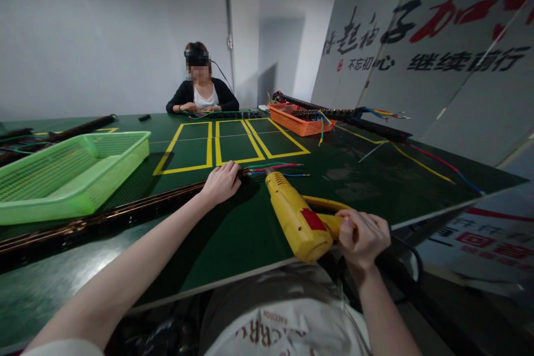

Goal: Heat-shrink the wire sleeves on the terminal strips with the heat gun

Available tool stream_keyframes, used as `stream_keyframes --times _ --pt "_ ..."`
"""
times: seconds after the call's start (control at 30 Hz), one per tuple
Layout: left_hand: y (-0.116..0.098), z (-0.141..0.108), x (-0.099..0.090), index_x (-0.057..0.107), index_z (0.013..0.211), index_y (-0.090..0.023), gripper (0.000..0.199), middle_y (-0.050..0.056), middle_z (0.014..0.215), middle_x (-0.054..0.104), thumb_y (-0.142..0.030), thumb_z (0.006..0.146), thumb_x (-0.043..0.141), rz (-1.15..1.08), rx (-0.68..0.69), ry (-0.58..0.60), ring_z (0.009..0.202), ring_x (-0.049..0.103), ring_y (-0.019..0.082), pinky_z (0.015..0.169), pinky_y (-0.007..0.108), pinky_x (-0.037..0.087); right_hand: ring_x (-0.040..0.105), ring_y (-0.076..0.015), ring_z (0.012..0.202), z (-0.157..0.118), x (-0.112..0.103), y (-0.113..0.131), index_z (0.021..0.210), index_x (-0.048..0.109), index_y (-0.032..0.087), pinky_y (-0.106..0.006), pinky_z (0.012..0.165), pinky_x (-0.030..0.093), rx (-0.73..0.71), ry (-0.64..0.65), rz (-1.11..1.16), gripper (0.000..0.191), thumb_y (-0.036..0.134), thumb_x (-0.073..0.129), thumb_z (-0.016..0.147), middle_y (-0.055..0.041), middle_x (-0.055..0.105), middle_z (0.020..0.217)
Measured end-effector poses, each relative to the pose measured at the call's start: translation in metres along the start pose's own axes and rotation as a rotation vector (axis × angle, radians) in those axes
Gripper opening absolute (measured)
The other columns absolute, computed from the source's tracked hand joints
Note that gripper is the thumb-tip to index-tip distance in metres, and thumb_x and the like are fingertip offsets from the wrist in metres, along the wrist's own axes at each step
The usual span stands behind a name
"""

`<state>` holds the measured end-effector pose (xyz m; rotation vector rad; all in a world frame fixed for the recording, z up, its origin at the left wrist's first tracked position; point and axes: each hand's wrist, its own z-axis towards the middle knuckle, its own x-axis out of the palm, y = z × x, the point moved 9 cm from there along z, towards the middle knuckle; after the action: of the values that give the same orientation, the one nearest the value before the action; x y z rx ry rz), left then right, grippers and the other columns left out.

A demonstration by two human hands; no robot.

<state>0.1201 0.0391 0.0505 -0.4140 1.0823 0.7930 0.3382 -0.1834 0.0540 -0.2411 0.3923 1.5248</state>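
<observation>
My left hand [222, 182] rests closed on the end of a long dark strip [125, 214] that lies across the green table [250, 233]. Red, green and blue wires [279, 168] stick out of the strip's end, just past my fingers. My right hand [362, 238] grips the handle of a yellow heat gun [297, 216]. The gun's nozzle [273, 178] points at the wires, close to them.
A green mesh basket [70, 175] stands at the left. Yellow tape rectangles [231, 142] mark the table's middle. An orange basket [298, 120] and more wired strips [354, 117] lie at the back right. A person [202, 89] sits across the table. Printed boards [438, 50] lean at the right.
</observation>
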Motion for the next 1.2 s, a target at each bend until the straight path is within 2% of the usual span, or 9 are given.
stream_keyframes --times 0.17,0.3,0.43,0.57,0.73,0.9,1.0,1.2 --pt "-0.015 0.017 0.004 0.049 0.112 -0.019 0.030 0.008 0.107 0.051 -0.027 0.089 0.032 -0.079 0.076 -0.017 0.099 0.052 0.020 0.085 0.033 0.043 0.054 -0.0108 0.063 0.001 0.005 0.008 0.073 0.059 0.017 -0.029 0.074 0.033 -0.006 0.017 0.003 0.024 0.025 0.039 0.084 -0.0004 0.063 0.068" --pt "-0.012 0.033 0.016 0.051 0.110 -0.021 0.028 0.006 0.105 0.053 -0.028 0.089 0.033 -0.192 -0.021 0.035 0.089 0.057 0.018 0.074 0.029 0.046 0.054 -0.0106 0.063 -0.002 0.005 0.008 0.074 0.059 0.017 -0.029 0.075 0.033 -0.013 0.017 0.008 0.024 0.027 0.039 0.085 -0.0001 0.063 0.069" --pt "-0.007 0.042 0.022 0.054 0.100 -0.020 0.023 0.005 0.103 0.055 -0.028 0.088 0.036 -0.267 -0.134 0.049 0.085 0.058 0.018 0.068 0.028 0.045 0.055 -0.0104 0.064 -0.003 0.005 0.005 0.075 0.060 0.018 -0.030 0.075 0.031 -0.010 0.011 0.001 0.026 0.029 0.039 0.085 -0.0007 0.064 0.071" --pt "-0.007 0.041 0.021 0.053 0.098 -0.021 0.022 0.004 0.102 0.056 -0.030 0.089 0.035 -0.227 -0.181 -0.014 0.083 0.059 0.018 0.066 0.028 0.044 0.054 -0.0115 0.063 0.001 0.010 -0.001 0.072 0.059 0.019 -0.031 0.075 0.030 0.008 0.036 -0.030 0.027 0.033 0.041 0.086 -0.0003 0.063 0.067" --pt "-0.017 0.034 0.017 0.050 0.100 -0.019 0.025 0.005 0.098 0.056 -0.031 0.092 0.029 -0.104 -0.130 -0.103 0.082 0.058 0.018 0.069 0.030 0.044 0.051 -0.0120 0.063 0.009 0.016 -0.002 0.073 0.057 0.018 -0.030 0.074 0.029 0.014 0.160 -0.063 0.028 0.035 0.040 0.088 -0.0007 0.060 0.065" --pt "-0.020 0.033 0.017 0.049 0.111 -0.023 0.028 0.005 0.110 0.052 -0.030 0.092 0.028 -0.093 -0.086 -0.110 0.086 0.058 0.018 0.070 0.030 0.045 0.053 -0.0116 0.071 0.016 0.025 0.014 0.074 0.056 0.019 -0.027 0.072 0.027 -0.076 0.378 -0.024 0.031 0.033 0.035 0.091 0.0010 0.062 0.073" --pt "-0.022 0.034 0.019 0.051 0.109 -0.026 0.029 0.003 0.113 0.051 -0.029 0.092 0.029 -0.098 -0.059 -0.100 0.091 0.057 0.018 0.073 0.030 0.045 0.053 -0.0113 0.069 0.018 0.035 0.027 0.072 0.054 0.020 -0.026 0.066 0.027 -0.110 0.468 -0.008 0.035 0.036 0.032 0.093 0.0011 0.060 0.070" --pt "-0.017 0.039 0.026 0.052 0.109 -0.022 0.030 0.005 0.108 0.054 -0.029 0.092 0.028 -0.092 -0.128 -0.016 0.095 0.056 0.019 0.076 0.031 0.042 0.049 -0.0128 0.064 0.015 0.042 0.050 0.068 0.052 0.019 -0.028 0.065 0.023 -0.057 0.443 -0.068 0.038 0.039 0.032 0.093 -0.0002 0.056 0.065"
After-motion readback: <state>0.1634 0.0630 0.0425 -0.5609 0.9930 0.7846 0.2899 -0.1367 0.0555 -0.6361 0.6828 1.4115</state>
